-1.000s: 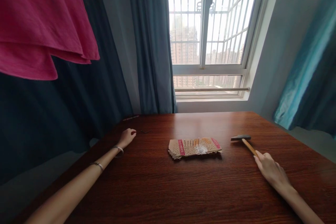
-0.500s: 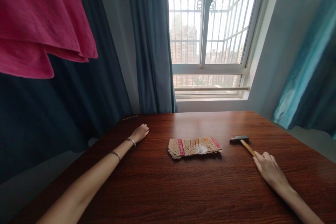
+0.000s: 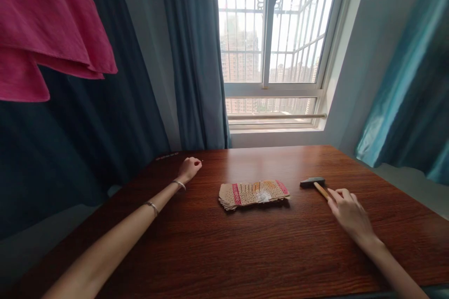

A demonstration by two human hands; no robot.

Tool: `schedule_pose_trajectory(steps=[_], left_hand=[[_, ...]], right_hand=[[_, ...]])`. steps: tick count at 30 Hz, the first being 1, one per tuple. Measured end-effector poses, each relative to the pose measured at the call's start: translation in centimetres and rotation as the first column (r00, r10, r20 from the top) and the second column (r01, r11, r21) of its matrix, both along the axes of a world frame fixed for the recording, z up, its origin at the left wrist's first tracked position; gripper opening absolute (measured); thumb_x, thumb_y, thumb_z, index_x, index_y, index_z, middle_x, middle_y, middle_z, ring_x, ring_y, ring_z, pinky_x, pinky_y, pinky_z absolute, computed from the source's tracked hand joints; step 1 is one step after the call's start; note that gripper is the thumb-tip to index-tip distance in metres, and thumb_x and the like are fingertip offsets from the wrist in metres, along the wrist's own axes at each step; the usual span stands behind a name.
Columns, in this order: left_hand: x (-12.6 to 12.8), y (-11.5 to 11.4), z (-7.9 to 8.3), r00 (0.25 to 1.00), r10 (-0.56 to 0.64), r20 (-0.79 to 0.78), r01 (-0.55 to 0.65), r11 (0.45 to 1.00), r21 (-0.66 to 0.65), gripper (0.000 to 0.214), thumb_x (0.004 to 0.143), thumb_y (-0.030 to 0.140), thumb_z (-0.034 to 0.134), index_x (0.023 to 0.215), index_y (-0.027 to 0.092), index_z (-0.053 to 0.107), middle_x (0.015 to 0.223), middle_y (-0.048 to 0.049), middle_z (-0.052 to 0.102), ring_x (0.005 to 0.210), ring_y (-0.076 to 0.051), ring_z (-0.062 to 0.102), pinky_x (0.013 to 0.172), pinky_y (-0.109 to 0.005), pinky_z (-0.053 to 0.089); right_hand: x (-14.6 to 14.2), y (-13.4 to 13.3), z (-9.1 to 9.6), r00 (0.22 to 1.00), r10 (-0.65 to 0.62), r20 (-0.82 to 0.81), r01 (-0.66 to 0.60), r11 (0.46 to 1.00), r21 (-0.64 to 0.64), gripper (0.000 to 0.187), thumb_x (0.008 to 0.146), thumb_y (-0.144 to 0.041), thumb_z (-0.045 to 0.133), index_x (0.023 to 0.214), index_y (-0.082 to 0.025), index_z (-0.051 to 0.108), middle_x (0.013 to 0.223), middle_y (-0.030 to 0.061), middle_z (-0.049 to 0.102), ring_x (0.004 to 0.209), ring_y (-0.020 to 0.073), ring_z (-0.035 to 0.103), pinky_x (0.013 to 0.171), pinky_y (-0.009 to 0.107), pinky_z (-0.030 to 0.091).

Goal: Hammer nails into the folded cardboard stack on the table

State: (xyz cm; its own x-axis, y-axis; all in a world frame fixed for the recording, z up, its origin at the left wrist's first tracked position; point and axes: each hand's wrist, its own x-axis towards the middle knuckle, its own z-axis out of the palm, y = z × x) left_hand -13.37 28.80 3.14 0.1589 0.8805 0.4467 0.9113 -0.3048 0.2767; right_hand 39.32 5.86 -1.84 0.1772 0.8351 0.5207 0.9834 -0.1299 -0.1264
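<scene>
My left hand [image 3: 190, 169] is closed in a pinch above the far left of the table, with the thin tip of a nail [image 3: 202, 161] just showing past the fingers. In my right hand [image 3: 351, 217] is the wooden handle of a hammer [image 3: 321, 188]; its dark metal head lies low over the table, right of the cardboard. Between the hands lies a stack of cardboard pieces [image 3: 228, 195] full of small holes, with pink bands and a patch of clear tape. Several nails [image 3: 250, 188] stand upright in a row in it, the rightmost one taller.
The brown wooden table [image 3: 210, 252] spans the lower view. A string of small pale objects [image 3: 167, 156] lies at its far left edge. Behind are a barred window [image 3: 266, 56] and blue curtains [image 3: 196, 65]. A pink cloth [image 3: 52, 23] hangs at upper left.
My left hand has lifted slightly and turned, its fingers now pinched with a nail tip showing. The right hand still holds the hammer. The whole view has shifted a little.
</scene>
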Motion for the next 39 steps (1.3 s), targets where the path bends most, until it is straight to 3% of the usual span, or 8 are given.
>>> schedule_pose_trajectory(steps=[3,6,9,14,19,28,34,39], left_hand=[[5.4,-2.3,3.7,0.908,-0.269,0.322,0.272,0.962,0.036,0.022,0.073,0.032,0.055,0.077,0.015,0.068,0.087,-0.0068,0.064,0.080,-0.017,0.057,0.072,-0.026,0.044],[11.6,-6.6,6.8,0.692,-0.544,0.474,0.599,0.800,0.042,0.024,0.072,0.034,0.059,0.078,0.014,0.069,0.090,-0.0082,0.063,0.085,-0.017,0.057,0.072,-0.026,0.045],[16.4,-11.5,8.4,0.535,-0.644,0.547,0.771,0.637,-0.004,0.024,0.073,0.035,0.059,0.082,0.015,0.069,0.093,-0.0084,0.063,0.084,-0.016,0.058,0.069,-0.025,0.046],[19.2,-15.5,8.6,0.470,-0.614,0.634,0.755,0.651,0.072,0.023,0.073,0.035,0.060,0.079,0.014,0.069,0.090,-0.0090,0.062,0.084,-0.016,0.057,0.068,-0.025,0.046],[18.9,-15.4,7.6,0.450,-0.558,0.697,0.723,0.686,0.083,0.025,0.072,0.037,0.062,0.079,0.014,0.070,0.091,-0.0095,0.060,0.081,-0.016,0.057,0.067,-0.025,0.046],[19.0,-15.1,5.8,0.401,-0.510,0.761,0.722,0.687,0.080,0.025,0.072,0.037,0.062,0.079,0.014,0.070,0.090,-0.0088,0.059,0.081,-0.016,0.056,0.067,-0.025,0.046],[18.2,-14.2,5.0,0.513,-0.511,0.690,0.717,0.697,-0.017,0.029,0.073,0.038,0.061,0.091,0.016,0.068,0.095,-0.0092,0.059,0.084,-0.016,0.057,0.067,-0.025,0.047],[16.4,-11.5,2.8,0.621,-0.398,0.675,0.579,0.813,-0.053,0.035,0.075,0.031,0.057,0.107,0.016,0.059,0.095,-0.0089,0.062,0.081,-0.016,0.058,0.072,-0.028,0.047]], right_hand=[[-3.8,0.8,3.6,0.886,0.304,-0.351,-0.292,0.952,0.089,0.032,0.080,-0.038,0.044,0.092,-0.018,0.065,0.087,0.0094,0.061,0.073,0.0180,0.056,0.065,0.030,0.046],[-9.2,1.5,7.4,0.616,0.456,-0.642,-0.482,0.863,0.151,0.035,0.077,-0.043,0.049,0.091,-0.017,0.067,0.081,0.0075,0.063,0.067,0.0155,0.056,0.054,0.025,0.045],[-14.0,1.7,10.2,0.339,0.470,-0.815,-0.586,0.783,0.208,0.037,0.072,-0.043,0.057,0.094,-0.015,0.066,0.063,0.0026,0.059,0.052,0.0101,0.049,0.045,0.021,0.041],[-17.1,2.3,11.2,0.073,0.429,-0.900,-0.620,0.727,0.296,0.032,0.066,-0.041,0.063,0.081,-0.013,0.069,0.058,0.0006,0.056,0.047,0.0066,0.043,0.043,0.020,0.038],[-17.2,3.0,10.3,0.045,0.391,-0.919,-0.566,0.768,0.299,0.032,0.063,-0.040,0.066,0.079,-0.013,0.070,0.063,0.0032,0.060,0.052,0.0081,0.046,0.042,0.019,0.039],[-18.0,3.9,9.1,-0.085,0.368,-0.926,-0.559,0.752,0.350,0.030,0.063,-0.038,0.067,0.080,-0.013,0.070,0.064,0.0026,0.060,0.053,0.0074,0.047,0.042,0.018,0.036],[-16.9,5.6,7.7,0.055,0.413,-0.909,-0.637,0.716,0.286,0.037,0.060,-0.042,0.067,0.083,-0.014,0.070,0.067,0.0040,0.065,0.052,0.0092,0.051,0.043,0.021,0.040],[-15.0,8.3,4.8,0.161,0.369,-0.915,-0.613,0.764,0.201,0.035,0.059,-0.042,0.067,0.077,-0.012,0.069,0.069,0.0060,0.067,0.060,0.0124,0.056,0.050,0.023,0.045]])
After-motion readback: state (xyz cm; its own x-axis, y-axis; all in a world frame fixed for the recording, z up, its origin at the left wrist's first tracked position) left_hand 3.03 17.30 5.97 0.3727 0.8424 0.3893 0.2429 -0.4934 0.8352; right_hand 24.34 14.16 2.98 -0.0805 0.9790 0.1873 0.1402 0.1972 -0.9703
